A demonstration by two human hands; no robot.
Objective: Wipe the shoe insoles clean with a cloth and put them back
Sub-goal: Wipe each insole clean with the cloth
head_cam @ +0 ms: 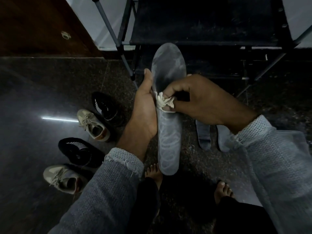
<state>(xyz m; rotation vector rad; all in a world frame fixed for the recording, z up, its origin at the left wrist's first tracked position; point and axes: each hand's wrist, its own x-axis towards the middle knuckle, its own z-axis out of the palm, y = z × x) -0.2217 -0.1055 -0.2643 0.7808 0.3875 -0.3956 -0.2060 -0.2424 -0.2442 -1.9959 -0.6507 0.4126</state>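
Above the dark stone floor (42,98), the left hand (145,112) grasps a grey insole (168,132) while the right hand (199,102) pinches a white cloth (163,102) against it, wiping apparently underway, two more insoles (205,135) lying near and four shoes (94,125) still to refill.

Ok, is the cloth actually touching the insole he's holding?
Touching. The head view shows the cloth, pinched in the right hand, pressed on the insole that the left hand grips.

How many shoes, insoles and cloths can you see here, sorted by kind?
Black shoes: 2
Tan shoes: 2
Insoles: 3, one held, two on the floor
Cloth: 1
Total: 8
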